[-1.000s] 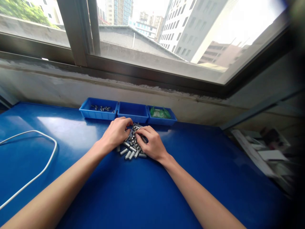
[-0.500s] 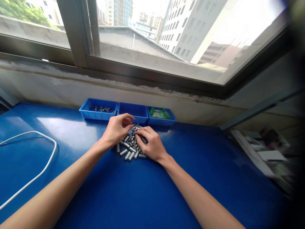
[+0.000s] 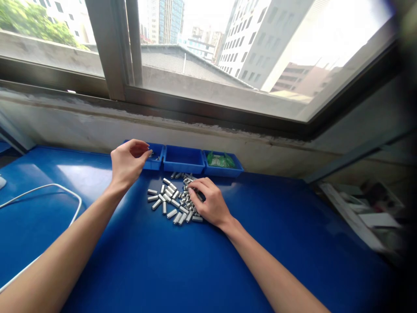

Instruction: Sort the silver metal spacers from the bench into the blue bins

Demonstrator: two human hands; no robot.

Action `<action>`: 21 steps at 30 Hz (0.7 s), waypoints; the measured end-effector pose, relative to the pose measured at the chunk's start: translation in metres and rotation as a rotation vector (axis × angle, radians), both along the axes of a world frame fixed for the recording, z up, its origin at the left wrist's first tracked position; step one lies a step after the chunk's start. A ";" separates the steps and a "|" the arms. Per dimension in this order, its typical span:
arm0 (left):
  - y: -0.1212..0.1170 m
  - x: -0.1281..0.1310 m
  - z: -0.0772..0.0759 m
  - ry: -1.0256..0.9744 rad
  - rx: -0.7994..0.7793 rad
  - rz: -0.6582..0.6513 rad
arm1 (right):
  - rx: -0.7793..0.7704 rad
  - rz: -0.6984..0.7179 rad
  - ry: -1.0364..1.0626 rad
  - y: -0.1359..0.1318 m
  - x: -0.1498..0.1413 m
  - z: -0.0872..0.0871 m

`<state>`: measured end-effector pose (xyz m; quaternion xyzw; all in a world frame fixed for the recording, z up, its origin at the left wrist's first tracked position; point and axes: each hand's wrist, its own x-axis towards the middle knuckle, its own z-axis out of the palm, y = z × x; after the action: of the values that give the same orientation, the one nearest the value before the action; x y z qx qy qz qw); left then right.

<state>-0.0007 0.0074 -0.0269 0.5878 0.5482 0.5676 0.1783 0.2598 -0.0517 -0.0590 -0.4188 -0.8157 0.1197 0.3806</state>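
Note:
A pile of several small grey metal pieces (image 3: 169, 200) lies on the blue table (image 3: 182, 265) in front of three blue bins. My left hand (image 3: 127, 163) is raised over the left bin (image 3: 156, 160), thumb and fingers pinched together; what they hold is too small to make out. My right hand (image 3: 208, 201) rests on the right side of the pile, fingers curled down on the pieces. The middle bin (image 3: 183, 161) looks bare inside. The right bin (image 3: 224, 167) holds green packets (image 3: 219, 160).
A white cable (image 3: 58, 191) loops across the table's left side. A grey wall and window sill (image 3: 195, 126) run just behind the bins. Papers and clutter (image 3: 365, 213) lie off the table's right edge.
My left hand left the pile and rose up and to the left, over the left bin. More of the pile shows. My right hand stayed put. The view shifted slightly.

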 end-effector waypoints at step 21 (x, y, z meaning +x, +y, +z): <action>-0.028 0.048 0.003 1.083 -0.081 -0.517 | 0.031 -0.229 -0.076 0.004 0.000 -0.003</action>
<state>0.0470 -0.0201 -0.0240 0.9004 0.4214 0.1045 0.0282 0.2600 -0.0480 -0.0617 -0.5074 -0.7781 0.0468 0.3672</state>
